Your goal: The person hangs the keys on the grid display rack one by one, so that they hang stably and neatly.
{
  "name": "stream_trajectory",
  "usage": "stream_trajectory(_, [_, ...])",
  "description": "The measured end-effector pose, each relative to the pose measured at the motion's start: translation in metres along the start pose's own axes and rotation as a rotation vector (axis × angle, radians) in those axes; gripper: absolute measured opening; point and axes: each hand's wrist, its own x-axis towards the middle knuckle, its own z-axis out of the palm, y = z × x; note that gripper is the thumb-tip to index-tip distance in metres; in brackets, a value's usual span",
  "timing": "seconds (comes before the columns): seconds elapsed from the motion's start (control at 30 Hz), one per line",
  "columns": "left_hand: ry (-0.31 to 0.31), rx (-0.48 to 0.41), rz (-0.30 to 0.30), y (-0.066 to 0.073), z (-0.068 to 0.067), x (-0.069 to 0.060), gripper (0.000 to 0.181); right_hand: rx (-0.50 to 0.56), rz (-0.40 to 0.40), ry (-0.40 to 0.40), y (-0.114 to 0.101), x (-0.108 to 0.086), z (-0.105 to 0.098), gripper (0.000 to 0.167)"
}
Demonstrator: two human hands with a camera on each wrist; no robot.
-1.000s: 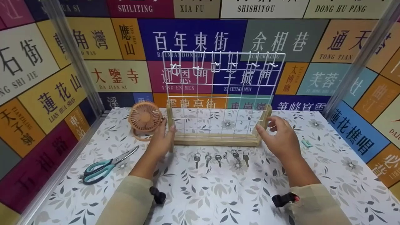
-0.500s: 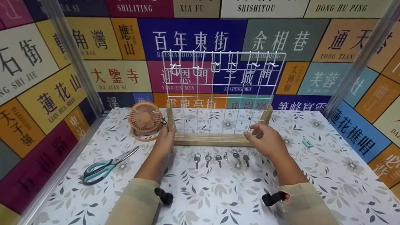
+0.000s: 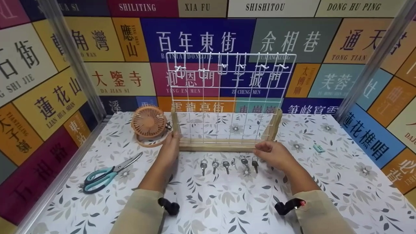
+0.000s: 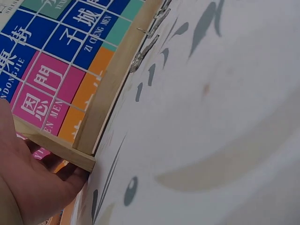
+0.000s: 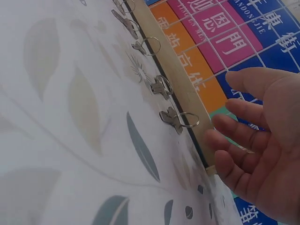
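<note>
On a leaf-patterned table, left hand gripping one side of a wooden-based wire rack, right hand loosely curled, holding nothing, near keys

A white tabletop is enclosed on three sides by walls of coloured, lettered panels.

The back wall, the left wall and the right wall are covered edge to edge with rectangles in yellow, orange, purple, blue, teal and cream, each marked with Chinese characters and, on most, romanised capitals beneath or beside them. A wide dark-blue panel is lettered BAINIANDONGJIE; beside it a grey panel is set. The wallwork is crossed at either side by a pale, glossy left post and right post. The tabletop is patterned with grey leaves and flowers, and is evenly lit, with soft shadows.
</note>
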Motion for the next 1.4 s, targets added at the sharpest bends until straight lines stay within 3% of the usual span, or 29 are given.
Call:
stream_trajectory(0.23, [-0.017, -0.074, -0.009, -0.003, -0.003, -0.003, 0.071, 0.06, 0.079, -0.085, 0.009, 0.0, -0.001, 0.044])
stream_trajectory(0.4, [-0.021, 0.033, 0.036, -0.009, -0.011, -0.004, 0.07, 0.027, 0.077, -0.118, 0.015, 0.002, 0.002, 0.042])
stream_trajectory(0.47, [-0.009, 0.098, 0.045, -0.011, -0.013, -0.003, 0.071, 0.02, 0.075, -0.12, 0.017, 0.002, 0.003, 0.038])
stream_trajectory(0.67, [0.009, 0.112, 0.019, -0.015, -0.017, -0.003, 0.072, 0.016, 0.08, -0.117, 0.02, 0.003, 0.006, 0.029])
stream_trajectory(0.9, [-0.013, -0.002, -0.013, -0.017, -0.016, -0.004, 0.072, -0.065, 0.034, -0.112, 0.02, 0.002, 0.008, 0.026])
stream_trajectory(1.13, [0.002, 0.005, -0.03, -0.016, -0.016, -0.004, 0.072, -0.11, 0.053, -0.1, 0.017, 0.002, 0.008, 0.016])
stream_trajectory(1.4, [0.012, 0.043, -0.014, -0.015, -0.017, -0.004, 0.071, -0.003, 0.07, -0.082, 0.003, -0.001, 0.004, 0.026])
